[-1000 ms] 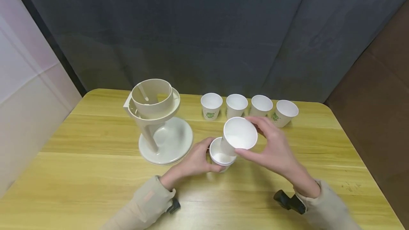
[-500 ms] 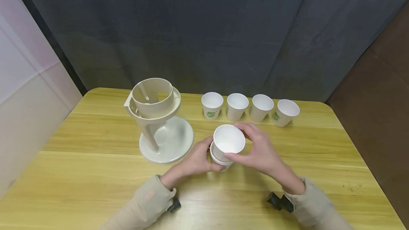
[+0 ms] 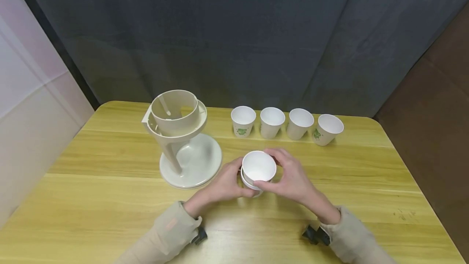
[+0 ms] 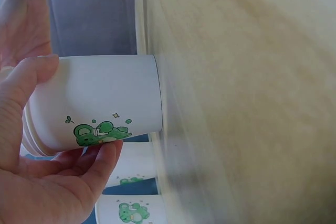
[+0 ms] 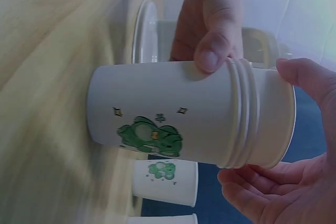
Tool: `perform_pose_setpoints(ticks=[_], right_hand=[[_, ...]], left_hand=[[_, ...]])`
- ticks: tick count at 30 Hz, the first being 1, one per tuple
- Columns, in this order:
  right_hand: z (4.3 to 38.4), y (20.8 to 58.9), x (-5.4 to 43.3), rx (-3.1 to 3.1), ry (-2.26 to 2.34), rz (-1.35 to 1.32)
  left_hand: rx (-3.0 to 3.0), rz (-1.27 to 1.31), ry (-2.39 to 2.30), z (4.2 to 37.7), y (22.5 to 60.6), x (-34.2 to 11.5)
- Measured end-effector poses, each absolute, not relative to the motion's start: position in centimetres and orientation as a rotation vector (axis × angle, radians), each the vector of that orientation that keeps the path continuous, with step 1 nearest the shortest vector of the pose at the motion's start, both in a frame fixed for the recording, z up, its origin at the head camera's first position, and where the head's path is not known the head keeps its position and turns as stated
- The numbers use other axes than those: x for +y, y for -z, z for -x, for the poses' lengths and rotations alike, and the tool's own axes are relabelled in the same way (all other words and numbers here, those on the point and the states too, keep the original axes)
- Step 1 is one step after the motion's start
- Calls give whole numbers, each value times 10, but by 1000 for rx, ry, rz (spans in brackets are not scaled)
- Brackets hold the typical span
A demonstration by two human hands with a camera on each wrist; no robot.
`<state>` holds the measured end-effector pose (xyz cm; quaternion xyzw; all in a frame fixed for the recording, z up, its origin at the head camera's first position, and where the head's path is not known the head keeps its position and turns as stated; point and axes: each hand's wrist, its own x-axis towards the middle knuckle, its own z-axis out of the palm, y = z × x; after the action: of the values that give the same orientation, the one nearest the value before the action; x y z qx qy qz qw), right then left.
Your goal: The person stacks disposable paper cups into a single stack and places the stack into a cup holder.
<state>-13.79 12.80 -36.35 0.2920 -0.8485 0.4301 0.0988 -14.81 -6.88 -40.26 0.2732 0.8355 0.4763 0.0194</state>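
Observation:
A stack of white paper cups point(image 5: 157, 90), printed with a green cartoon animal, stands upright on the table before me. My left hand point(image 3: 225, 182) grips it from the left, thumb and fingers round its sides below the rims. One more paper cup point(image 3: 259, 165) is partway down inside the stack's mouth, its upper wall still showing above several stacked rims in the right wrist view. My right hand point(image 3: 291, 179) pinches this top cup near its rim, thumb on the near side and fingers at the far side.
Behind the hands, a row of several single paper cups point(image 3: 272, 122) stands upright along the table's back. To the left is a cream plastic stand point(image 3: 175, 127) with a ring-shaped holder above a round base point(image 3: 205, 160). A dark curtain point(image 3: 234, 40) hangs behind the wooden table point(image 3: 91, 199).
My right hand has moved left and down, bringing its cup from above the stack into the stack's mouth. The left hand has kept its grip on the stack in place.

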Motion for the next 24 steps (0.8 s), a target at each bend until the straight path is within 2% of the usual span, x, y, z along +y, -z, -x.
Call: perform_pose_setpoints(ticks=[24], right_hand=[[136, 383, 127, -2568, -1311, -831]], left_hand=[[2590, -856, -1463, 148, 401, -70]])
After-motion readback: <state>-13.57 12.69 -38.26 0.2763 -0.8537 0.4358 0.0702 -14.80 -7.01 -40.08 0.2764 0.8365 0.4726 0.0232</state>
